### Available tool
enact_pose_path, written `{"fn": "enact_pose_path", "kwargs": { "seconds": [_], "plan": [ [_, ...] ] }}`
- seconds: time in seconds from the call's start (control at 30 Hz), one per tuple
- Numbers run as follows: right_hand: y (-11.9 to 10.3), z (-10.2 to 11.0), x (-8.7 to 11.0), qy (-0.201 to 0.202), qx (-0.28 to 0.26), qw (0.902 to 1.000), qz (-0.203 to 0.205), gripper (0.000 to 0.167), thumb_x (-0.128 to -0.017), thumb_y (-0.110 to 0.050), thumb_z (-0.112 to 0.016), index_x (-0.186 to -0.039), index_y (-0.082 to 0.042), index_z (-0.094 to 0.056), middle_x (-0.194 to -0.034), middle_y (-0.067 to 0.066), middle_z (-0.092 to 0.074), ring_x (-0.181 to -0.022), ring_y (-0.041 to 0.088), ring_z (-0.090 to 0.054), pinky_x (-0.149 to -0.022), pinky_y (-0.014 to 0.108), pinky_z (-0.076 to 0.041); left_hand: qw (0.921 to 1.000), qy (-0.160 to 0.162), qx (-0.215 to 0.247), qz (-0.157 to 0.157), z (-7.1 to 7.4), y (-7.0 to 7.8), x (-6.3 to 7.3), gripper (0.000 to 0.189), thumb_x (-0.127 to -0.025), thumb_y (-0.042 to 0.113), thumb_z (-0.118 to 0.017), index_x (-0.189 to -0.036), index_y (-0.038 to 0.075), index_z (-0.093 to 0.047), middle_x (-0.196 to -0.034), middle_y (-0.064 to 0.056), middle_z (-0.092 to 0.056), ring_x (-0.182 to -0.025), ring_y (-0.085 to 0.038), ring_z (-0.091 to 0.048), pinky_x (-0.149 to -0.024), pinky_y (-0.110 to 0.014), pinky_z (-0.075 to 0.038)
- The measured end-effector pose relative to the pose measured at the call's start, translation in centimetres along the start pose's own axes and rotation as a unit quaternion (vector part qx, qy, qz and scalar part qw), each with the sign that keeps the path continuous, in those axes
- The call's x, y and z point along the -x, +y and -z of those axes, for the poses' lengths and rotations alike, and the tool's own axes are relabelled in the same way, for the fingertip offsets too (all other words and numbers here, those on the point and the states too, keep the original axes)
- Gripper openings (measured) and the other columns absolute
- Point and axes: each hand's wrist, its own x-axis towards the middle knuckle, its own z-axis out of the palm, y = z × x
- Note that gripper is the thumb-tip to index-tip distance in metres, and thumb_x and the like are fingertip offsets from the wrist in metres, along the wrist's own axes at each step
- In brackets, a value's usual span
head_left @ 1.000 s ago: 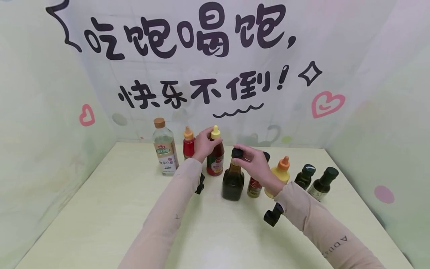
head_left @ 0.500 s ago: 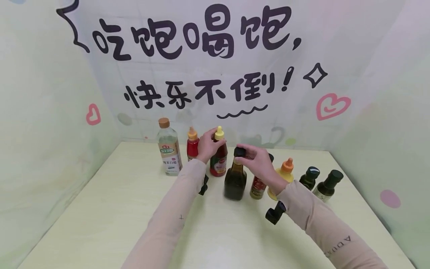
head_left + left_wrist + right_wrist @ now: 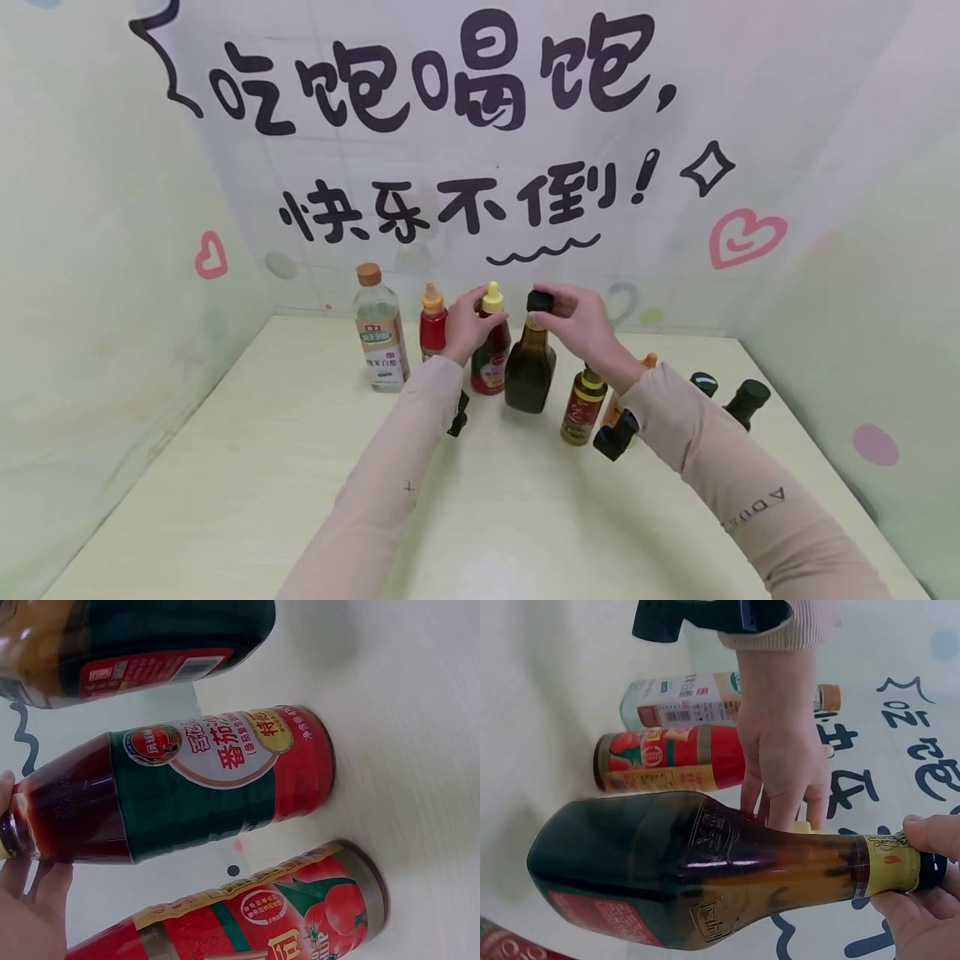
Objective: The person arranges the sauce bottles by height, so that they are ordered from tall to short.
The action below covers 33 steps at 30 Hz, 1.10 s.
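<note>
With the fingers and thumb of my left hand [image 3: 467,327] I hold the neck of a ketchup bottle [image 3: 491,367], just under its yellow cap. It stands upright, and its green and red label faces the left wrist view. My right hand [image 3: 581,325] grips a dark brown sauce bottle [image 3: 530,375] by its black cap and yellow-banded neck. That bottle leans slightly, close to the right of the ketchup bottle. A red squeeze bottle [image 3: 433,329] stands left of the ketchup, partly hidden by my left hand.
A clear white vinegar bottle [image 3: 382,358] stands at the left end of the row. Right of the sauce bottle is a small red-labelled bottle [image 3: 582,408]. My right arm partly covers an orange-tipped bottle [image 3: 613,410] and a dark-capped bottle [image 3: 746,402]. A printed wall backs the table [image 3: 240,467].
My right hand has carried the dark sauce bottle back toward the wall, beside the ketchup bottle, uncovering the small red-labelled bottle. My left hand keeps its hold. The head view has shifted slightly.
</note>
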Motion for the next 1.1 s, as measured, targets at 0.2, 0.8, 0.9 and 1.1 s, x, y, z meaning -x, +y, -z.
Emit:
{"fn": "enact_pose_path", "kwargs": {
  "seconds": [0.2, 0.8, 0.9, 1.1],
  "plan": [
    [0.3, 0.3, -1.3, -0.002, 0.032, 0.9995, 0.008, 0.043, -0.079, -0.007, -0.065, -0.12, -0.001, -0.054, -0.111, 0.018, -0.058, -0.095, 0.026, -0.059, -0.077, 0.032, -0.049, 1.0, -0.001, 0.002, -0.003, 0.0, -0.1, 0.0, 0.051, -0.078, 0.022, -0.068, -0.126, 0.016, -0.05, -0.119, -0.005, -0.056, -0.104, -0.018, -0.053, -0.087, -0.033, -0.044],
    [2.4, 0.6, -3.8, 0.012, 0.063, 0.9977, -0.02, 0.045, -0.079, -0.006, -0.064, -0.121, 0.0, -0.052, -0.116, 0.018, -0.055, -0.098, 0.027, -0.058, -0.08, 0.033, -0.047, 0.9999, 0.01, -0.002, -0.004, 0.0, -0.3, 0.1, 0.051, -0.078, 0.022, -0.068, -0.126, 0.016, -0.05, -0.119, -0.005, -0.056, -0.106, -0.019, -0.052, -0.088, -0.034, -0.043],
    [2.8, 0.6, -4.1, 0.009, 0.069, 0.9974, -0.018, 0.045, -0.078, -0.006, -0.065, -0.121, 0.001, -0.053, -0.116, 0.019, -0.055, -0.098, 0.027, -0.058, -0.08, 0.034, -0.048, 0.9999, 0.012, -0.001, -0.004, 0.0, -0.2, 0.2, 0.052, -0.078, 0.022, -0.069, -0.126, 0.016, -0.051, -0.119, -0.005, -0.056, -0.106, -0.019, -0.053, -0.088, -0.034, -0.043],
    [3.4, 0.5, -4.6, -0.002, 0.089, 0.996, -0.012, 0.043, -0.078, -0.005, -0.065, -0.119, 0.002, -0.054, -0.113, 0.021, -0.056, -0.096, 0.029, -0.059, -0.078, 0.035, -0.048, 0.9999, 0.016, 0.0, -0.003, -0.1, -0.2, 0.2, 0.051, -0.078, 0.023, -0.069, -0.126, 0.017, -0.051, -0.119, -0.005, -0.056, -0.107, -0.019, -0.052, -0.089, -0.035, -0.042]
  ]
}}
